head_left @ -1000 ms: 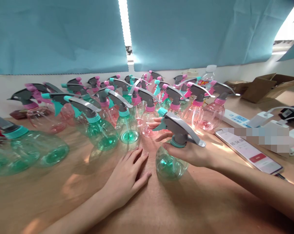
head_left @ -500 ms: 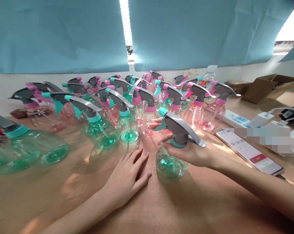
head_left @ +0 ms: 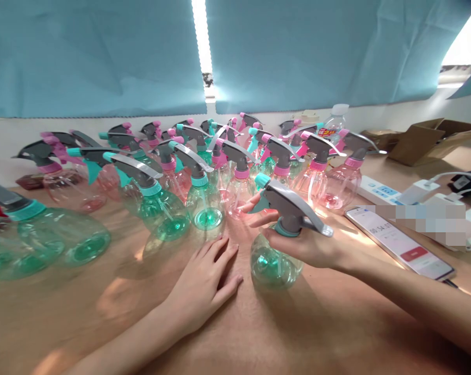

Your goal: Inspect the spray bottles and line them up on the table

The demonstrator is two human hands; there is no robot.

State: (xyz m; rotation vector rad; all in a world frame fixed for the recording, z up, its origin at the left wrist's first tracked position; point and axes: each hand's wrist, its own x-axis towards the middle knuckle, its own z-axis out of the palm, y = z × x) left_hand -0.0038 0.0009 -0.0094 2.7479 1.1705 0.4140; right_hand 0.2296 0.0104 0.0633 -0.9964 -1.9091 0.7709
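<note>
The green spray bottle (head_left: pixel 276 270) stands on the worktop (head_left: pixel 220 349), and the other things can be placed from it. The right hand (head_left: pixel 312 249) reaches in from its right and has a loose hold around its neck, just under the grey and turquoise trigger head (head_left: pixel 292 205). That hand is partly open: the thumb side lies by the collar while the fingers stretch out on the far side, a light hold that probably steadies the bottle more than it squeezes it. How firmly the fingers press cannot be told. To the bottle's left, the left hand (head_left: pixel 202 278) rests palm down and open, its fingers slightly spread and holding nothing; it seems simply to be resting there, apart from the bottle. Behind the bottle, pink spray bottles (head_left: pixel 339 187) and more green spray bottles (head_left: pixel 207 208) crowd together, most likely bunched so that the near part of the surface is left for handling 1 bottle. Their trigger heads point in differing directions, so the placing looks casual. To the bottle's right lies a smartphone (head_left: pixel 399 244), face up, perhaps so that its timer-like display can be read. Beyond the phone are a power strip (head_left: pixel 376 190) and an open cardboard box (head_left: pixel 431 143).
</note>
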